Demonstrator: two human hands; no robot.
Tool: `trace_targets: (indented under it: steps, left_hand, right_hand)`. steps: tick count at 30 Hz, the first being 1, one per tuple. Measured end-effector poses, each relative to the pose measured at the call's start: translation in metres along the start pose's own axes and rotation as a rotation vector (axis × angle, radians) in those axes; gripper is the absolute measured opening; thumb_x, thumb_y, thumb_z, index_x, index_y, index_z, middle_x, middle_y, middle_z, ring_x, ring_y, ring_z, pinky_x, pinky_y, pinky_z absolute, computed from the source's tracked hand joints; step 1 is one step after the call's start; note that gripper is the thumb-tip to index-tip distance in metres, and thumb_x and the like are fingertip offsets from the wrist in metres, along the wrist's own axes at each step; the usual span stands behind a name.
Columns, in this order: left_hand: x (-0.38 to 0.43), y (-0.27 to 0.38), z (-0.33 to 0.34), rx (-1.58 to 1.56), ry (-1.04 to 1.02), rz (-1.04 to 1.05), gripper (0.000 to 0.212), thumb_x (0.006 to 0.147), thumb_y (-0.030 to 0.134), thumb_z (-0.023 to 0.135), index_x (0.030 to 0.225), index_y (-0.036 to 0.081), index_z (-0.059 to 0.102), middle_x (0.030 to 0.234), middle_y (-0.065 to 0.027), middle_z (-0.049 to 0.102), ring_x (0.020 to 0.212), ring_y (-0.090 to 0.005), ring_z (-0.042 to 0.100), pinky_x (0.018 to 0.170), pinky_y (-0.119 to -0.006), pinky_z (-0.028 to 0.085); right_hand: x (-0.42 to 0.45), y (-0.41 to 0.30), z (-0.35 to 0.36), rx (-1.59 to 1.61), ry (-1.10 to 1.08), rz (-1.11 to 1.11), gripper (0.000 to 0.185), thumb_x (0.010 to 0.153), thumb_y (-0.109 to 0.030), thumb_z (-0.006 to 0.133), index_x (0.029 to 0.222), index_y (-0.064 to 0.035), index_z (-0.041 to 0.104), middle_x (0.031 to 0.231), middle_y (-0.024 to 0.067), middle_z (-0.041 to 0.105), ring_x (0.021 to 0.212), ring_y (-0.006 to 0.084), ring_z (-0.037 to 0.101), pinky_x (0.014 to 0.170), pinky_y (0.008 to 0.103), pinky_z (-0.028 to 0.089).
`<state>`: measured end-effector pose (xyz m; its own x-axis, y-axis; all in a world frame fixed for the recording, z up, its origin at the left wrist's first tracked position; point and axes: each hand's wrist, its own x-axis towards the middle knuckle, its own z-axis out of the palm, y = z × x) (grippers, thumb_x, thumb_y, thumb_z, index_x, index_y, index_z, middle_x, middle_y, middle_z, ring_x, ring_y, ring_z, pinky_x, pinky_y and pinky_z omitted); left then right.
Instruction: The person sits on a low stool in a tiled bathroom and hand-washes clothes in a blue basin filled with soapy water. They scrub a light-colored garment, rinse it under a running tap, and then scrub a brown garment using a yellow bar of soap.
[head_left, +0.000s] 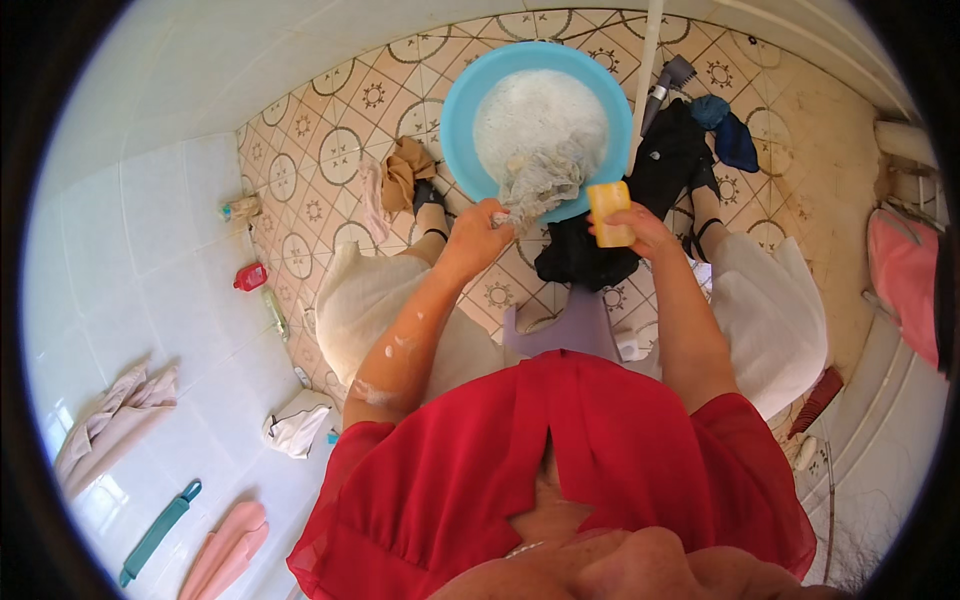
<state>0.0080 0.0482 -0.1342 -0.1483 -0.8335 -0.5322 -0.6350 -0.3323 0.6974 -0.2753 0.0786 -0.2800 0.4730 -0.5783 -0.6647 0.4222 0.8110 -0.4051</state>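
Note:
A light-blue plastic basin (459, 135) stands on the tiled floor, filled with white suds (536, 112). My left hand (484, 234) grips one end of a wet, greyish lace-like cloth (544, 180), whose rest lies over the near rim and into the suds. A yellow bar of soap (611, 215) is in my right hand (643, 229), held just outside the basin's near right rim. Black cloth (585, 255) lies on the floor below the soap. Patches of suds cling to my left forearm.
Brown cloth (405, 174) and pink cloth (372, 199) lie left of the basin. At right are dark garments (664, 161), blue cloths (735, 142) and a grey brush-like tool (664, 90). A pale pipe (646, 82) rises beside the rim. A red bottle (250, 277) stands by the left wall.

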Motion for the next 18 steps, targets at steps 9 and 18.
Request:
trace_targets:
  steps: [9, 18]
  left_hand:
    - [-0.003, 0.008, -0.011, -0.485, -0.056, -0.133, 0.015, 0.072, 0.002, 0.058, 0.086, 0.001, 0.060, 0.074, -0.0015, 0.057, 0.065, -0.0082, 0.049, 0.061, -0.022, 0.038]
    - [-0.002, -0.001, -0.014, -0.435, -0.004, -0.040, 0.015, 0.070, 0.003, 0.057, 0.084, 0.000, 0.059, 0.070, -0.0004, 0.052, 0.062, -0.0079, 0.044, 0.055, -0.023, 0.035]
  right_hand:
    - [0.022, 0.014, 0.115, 0.100, -0.366, -0.031, 0.043, 0.077, -0.009, 0.066, 0.116, -0.0012, 0.050, 0.101, 0.0112, 0.061, 0.090, 0.0236, 0.062, 0.083, 0.0374, 0.049]
    - [0.008, 0.003, 0.110, 0.189, -0.337, -0.020, 0.043, 0.079, -0.009, 0.066, 0.118, -0.0057, 0.049, 0.103, 0.0105, 0.059, 0.096, 0.0231, 0.060, 0.084, 0.0374, 0.049]
